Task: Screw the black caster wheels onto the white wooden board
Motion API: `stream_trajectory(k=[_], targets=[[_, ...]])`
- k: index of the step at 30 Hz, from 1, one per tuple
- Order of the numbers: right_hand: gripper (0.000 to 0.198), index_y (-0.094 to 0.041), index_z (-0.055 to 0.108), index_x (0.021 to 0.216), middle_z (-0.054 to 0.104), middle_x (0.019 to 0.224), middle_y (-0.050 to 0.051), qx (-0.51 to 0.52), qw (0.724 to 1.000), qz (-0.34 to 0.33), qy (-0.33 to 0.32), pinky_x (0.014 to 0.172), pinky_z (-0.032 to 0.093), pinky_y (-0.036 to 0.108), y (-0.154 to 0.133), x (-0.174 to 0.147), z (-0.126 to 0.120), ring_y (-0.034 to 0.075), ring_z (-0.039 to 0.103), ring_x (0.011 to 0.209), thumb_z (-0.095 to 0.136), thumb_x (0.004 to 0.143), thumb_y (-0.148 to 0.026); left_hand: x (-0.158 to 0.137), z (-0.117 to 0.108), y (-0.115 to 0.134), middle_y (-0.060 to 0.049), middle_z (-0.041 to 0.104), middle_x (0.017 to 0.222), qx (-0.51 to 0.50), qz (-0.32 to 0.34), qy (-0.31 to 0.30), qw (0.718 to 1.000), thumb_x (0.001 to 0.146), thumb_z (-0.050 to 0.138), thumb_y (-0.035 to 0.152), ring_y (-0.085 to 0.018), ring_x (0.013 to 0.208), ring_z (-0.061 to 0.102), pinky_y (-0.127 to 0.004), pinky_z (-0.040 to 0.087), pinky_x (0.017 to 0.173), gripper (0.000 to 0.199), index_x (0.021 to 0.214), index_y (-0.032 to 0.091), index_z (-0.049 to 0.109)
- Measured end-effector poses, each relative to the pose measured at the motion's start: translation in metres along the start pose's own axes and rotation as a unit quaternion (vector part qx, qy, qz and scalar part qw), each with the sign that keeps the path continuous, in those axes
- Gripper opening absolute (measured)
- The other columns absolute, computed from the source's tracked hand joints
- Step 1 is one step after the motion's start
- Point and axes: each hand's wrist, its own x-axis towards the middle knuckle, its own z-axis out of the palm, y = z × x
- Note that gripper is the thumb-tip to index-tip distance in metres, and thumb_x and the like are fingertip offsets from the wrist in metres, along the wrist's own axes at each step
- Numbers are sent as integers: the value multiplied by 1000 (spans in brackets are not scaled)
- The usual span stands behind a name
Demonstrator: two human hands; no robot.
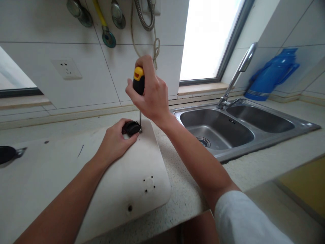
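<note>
At the left edge of the frame, a black wheel (7, 155) with a metal bracket lies on a white board (122, 189), which covers much of the tabletop (182, 179). Above it, in the upper left, a socket (67, 68) is set in the tiled wall. Left of centre, the left hand (114, 139) rests on the board, its fingers curled around a second black wheel (132, 128) near the board's far right corner. At centre, a black-and-yellow screwdriver (138, 81) stands nearly upright, its shaft reaching down to the right end of that wheel; the fingers of the right hand (154, 91) are closed around its handle. Right of centre, a steel sink (269, 138) is let into the tabletop. Its left basin (215, 125) shows a round drain (203, 141) at the lower left; a tap (240, 69) rises behind, and the right basin (261, 118) shows its steel floor. In the upper right, a blue flask (271, 76) stands behind the sink, its contents hidden.
</note>
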Motion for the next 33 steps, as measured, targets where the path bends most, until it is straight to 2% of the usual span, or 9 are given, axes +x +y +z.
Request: stream_trajectory(k=[7,11,15,19,24,29,33], targets=[[24,-26,52,133,76,113,5,-9,1000,-6,-27,85,60,34,3,-3,8,23,76,97,50,109,-30,0,1,-1,-7,84,111,-2,4,0,1000,85,78,49,-31,100,78,-43,61,96,40,117,25,72],[28,-27,54,139,77,123,5,5,998,-21,-56,89,60,33,3,-5,8,22,75,99,52,111,-32,0,-1,-1,-7,84,112,-29,-11,-13,999,86,81,56,-31,100,78,-45,61,96,48,120,25,73],[32,-28,54,144,76,131,5,3,993,-61,-98,94,59,32,3,-2,-3,20,74,106,53,115,-42,2,-7,-2,-8,84,121,-74,-20,-39,996,89,79,61,-32,106,78,-48,61,98,53,128,26,73],[30,-30,59,142,78,119,2,-16,988,-73,-134,92,58,31,0,4,-20,18,75,105,42,119,-39,4,-12,-6,-10,85,126,-92,-12,-63,994,92,79,57,-33,112,78,-50,61,103,52,132,25,73],[38,-29,67,141,78,122,4,-75,990,-58,-106,87,57,32,-2,6,-22,21,75,106,47,119,-52,4,-12,-10,-11,84,130,-86,-7,-63,994,93,79,56,-34,115,79,-51,61,105,53,136,25,73],[41,-31,64,153,75,121,5,-44,991,-69,-110,92,59,32,-2,8,-21,21,73,110,43,119,-42,3,-10,-11,-10,84,130,-91,-8,-62,994,94,80,55,-34,115,79,-51,61,105,51,135,26,74],[38,-28,75,133,73,121,9,-60,995,-54,-61,95,60,36,-1,10,-20,27,71,119,53,115,-53,4,-8,-13,-10,84,130,-101,-7,-59,993,94,81,53,-33,116,79,-50,60,107,49,135,26,74]])
